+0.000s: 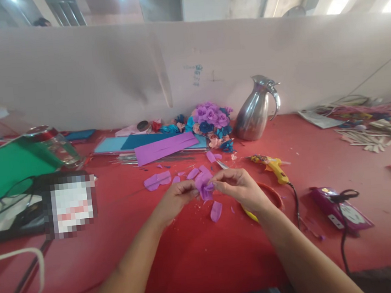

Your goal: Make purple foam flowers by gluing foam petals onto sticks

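Between my two hands, above the red table, is a small purple paper flower (204,185). The fingers of my left hand (182,194) pinch its left side. My right hand (236,186) pinches its right edge between thumb and fingers. Loose purple petals (157,180) lie just beyond my left hand, and a single petal (216,211) rests nearer to me. Scissors (222,164) lie partly hidden under my right hand and forearm. A purple paper strip (166,148) lies on blue sheets farther back.
A bunch of paper flowers (211,117) and a metal jug (256,110) stand at the back. On the right are a yellow glue gun (275,168), a corded purple box (343,210) and sticks (374,135). A glass jar (55,146) and green board (14,168) are at left.
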A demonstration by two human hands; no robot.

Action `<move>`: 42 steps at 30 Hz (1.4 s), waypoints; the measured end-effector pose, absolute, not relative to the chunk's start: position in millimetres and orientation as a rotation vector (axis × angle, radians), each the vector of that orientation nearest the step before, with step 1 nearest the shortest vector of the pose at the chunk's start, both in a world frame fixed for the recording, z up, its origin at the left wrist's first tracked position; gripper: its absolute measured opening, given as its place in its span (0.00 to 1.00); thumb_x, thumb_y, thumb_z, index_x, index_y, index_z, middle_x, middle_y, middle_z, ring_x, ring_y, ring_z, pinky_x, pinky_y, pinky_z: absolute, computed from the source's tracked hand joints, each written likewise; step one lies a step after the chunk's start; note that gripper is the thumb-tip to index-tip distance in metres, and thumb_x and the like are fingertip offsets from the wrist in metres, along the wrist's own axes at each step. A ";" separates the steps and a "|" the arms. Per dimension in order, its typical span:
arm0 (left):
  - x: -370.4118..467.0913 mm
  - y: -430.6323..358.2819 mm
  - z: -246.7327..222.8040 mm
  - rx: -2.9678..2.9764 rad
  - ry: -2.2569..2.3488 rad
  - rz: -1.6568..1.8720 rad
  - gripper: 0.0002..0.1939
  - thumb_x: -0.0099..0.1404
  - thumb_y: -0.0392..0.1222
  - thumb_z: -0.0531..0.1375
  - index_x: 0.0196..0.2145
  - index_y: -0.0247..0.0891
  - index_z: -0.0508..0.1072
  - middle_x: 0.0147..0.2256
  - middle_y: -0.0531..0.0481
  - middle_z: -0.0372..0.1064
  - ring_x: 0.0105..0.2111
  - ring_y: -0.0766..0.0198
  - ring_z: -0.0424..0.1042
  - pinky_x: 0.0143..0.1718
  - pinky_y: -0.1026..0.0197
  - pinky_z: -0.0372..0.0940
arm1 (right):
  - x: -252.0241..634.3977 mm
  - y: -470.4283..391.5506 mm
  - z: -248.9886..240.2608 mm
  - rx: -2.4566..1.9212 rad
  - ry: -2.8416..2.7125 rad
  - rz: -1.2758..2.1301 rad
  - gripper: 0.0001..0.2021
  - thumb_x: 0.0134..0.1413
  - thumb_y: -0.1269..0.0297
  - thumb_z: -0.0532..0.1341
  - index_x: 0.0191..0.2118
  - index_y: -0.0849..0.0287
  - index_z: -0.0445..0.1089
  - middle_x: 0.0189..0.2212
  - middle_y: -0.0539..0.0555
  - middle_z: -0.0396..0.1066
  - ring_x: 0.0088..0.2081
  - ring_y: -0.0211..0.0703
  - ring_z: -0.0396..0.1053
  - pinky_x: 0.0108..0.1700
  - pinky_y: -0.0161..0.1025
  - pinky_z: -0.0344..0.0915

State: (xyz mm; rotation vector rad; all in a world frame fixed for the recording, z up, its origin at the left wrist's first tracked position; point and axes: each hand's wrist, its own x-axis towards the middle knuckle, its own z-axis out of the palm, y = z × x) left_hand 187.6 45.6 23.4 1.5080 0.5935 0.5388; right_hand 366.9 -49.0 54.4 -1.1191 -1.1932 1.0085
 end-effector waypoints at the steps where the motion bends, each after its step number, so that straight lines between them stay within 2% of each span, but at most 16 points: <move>1: 187.7 45.2 24.2 1.503 0.580 0.530 0.11 0.56 0.47 0.65 0.29 0.36 0.76 0.29 0.50 0.72 0.34 0.59 0.69 0.44 0.55 0.61 | 366.6 -48.6 54.2 -1.122 -1.195 0.999 0.08 0.47 0.58 0.67 0.28 0.57 0.76 0.26 0.51 0.75 0.30 0.39 0.69 0.35 0.36 0.63; 7: 188.8 45.1 24.1 1.497 0.599 0.541 0.12 0.55 0.48 0.65 0.29 0.36 0.76 0.30 0.50 0.72 0.35 0.60 0.68 0.45 0.55 0.61 | 360.2 -41.3 48.3 -1.088 -0.880 1.259 0.11 0.41 0.57 0.68 0.20 0.59 0.72 0.19 0.49 0.70 0.24 0.35 0.65 0.31 0.34 0.62; 10: 188.5 45.6 23.3 1.482 0.596 0.551 0.12 0.55 0.48 0.65 0.31 0.36 0.76 0.31 0.50 0.72 0.36 0.60 0.68 0.45 0.55 0.61 | 358.8 -40.2 45.8 -1.087 -0.849 1.348 0.13 0.41 0.56 0.68 0.19 0.60 0.72 0.18 0.49 0.70 0.24 0.34 0.65 0.32 0.34 0.62; 15: 187.0 47.0 23.0 1.480 0.618 0.570 0.11 0.55 0.48 0.65 0.28 0.36 0.75 0.29 0.50 0.70 0.34 0.61 0.67 0.43 0.57 0.60 | 363.1 -44.6 49.4 -1.072 -0.899 1.174 0.09 0.45 0.57 0.67 0.28 0.58 0.76 0.25 0.50 0.73 0.26 0.34 0.64 0.31 0.33 0.60; 18: 186.9 48.4 21.1 1.502 0.614 0.565 0.13 0.56 0.50 0.65 0.28 0.36 0.74 0.28 0.51 0.68 0.33 0.61 0.66 0.41 0.58 0.60 | 364.0 -47.5 53.7 -1.073 -0.938 1.093 0.08 0.47 0.58 0.66 0.32 0.56 0.77 0.29 0.50 0.74 0.29 0.36 0.67 0.33 0.34 0.62; 23: 188.1 49.5 18.1 1.511 0.599 0.556 0.16 0.56 0.52 0.65 0.27 0.35 0.74 0.27 0.51 0.67 0.34 0.60 0.66 0.39 0.59 0.59 | 359.6 -48.7 56.9 -1.076 -1.071 1.082 0.05 0.46 0.61 0.66 0.31 0.55 0.77 0.28 0.50 0.75 0.32 0.40 0.71 0.37 0.37 0.66; 29: 188.8 48.1 20.5 1.503 0.602 0.530 0.15 0.55 0.52 0.65 0.27 0.36 0.73 0.27 0.51 0.68 0.33 0.61 0.66 0.39 0.59 0.60 | 362.0 -48.0 52.1 -1.162 -1.128 1.001 0.07 0.48 0.61 0.64 0.31 0.57 0.78 0.27 0.51 0.76 0.31 0.41 0.71 0.37 0.38 0.66; 32: 188.8 47.9 21.7 1.490 0.605 0.521 0.13 0.55 0.49 0.65 0.26 0.36 0.73 0.27 0.52 0.68 0.32 0.62 0.66 0.40 0.58 0.59 | 363.2 -48.3 51.6 -1.226 -1.161 0.941 0.06 0.47 0.63 0.64 0.29 0.58 0.77 0.26 0.51 0.76 0.29 0.39 0.69 0.35 0.37 0.64; 35: 188.4 47.7 22.9 1.497 0.594 0.507 0.12 0.56 0.47 0.64 0.25 0.36 0.72 0.26 0.53 0.67 0.31 0.62 0.65 0.40 0.58 0.59 | 362.2 -46.9 50.5 -1.165 -1.096 1.038 0.04 0.44 0.64 0.65 0.27 0.58 0.76 0.24 0.50 0.74 0.28 0.38 0.68 0.34 0.36 0.63; 40: 187.6 46.9 23.6 1.496 0.603 0.530 0.12 0.57 0.47 0.64 0.26 0.36 0.73 0.27 0.52 0.67 0.32 0.62 0.65 0.41 0.58 0.59 | 358.7 -43.0 44.3 -1.069 -0.837 1.310 0.05 0.41 0.65 0.64 0.21 0.59 0.72 0.17 0.47 0.68 0.18 0.30 0.56 0.20 0.31 0.48; 42: 187.4 47.0 22.9 1.503 0.616 0.536 0.12 0.58 0.48 0.63 0.26 0.36 0.73 0.26 0.52 0.67 0.32 0.63 0.65 0.40 0.58 0.59 | 357.8 -43.3 44.1 -1.072 -0.852 1.291 0.05 0.42 0.64 0.65 0.23 0.59 0.74 0.18 0.48 0.70 0.19 0.31 0.58 0.21 0.31 0.50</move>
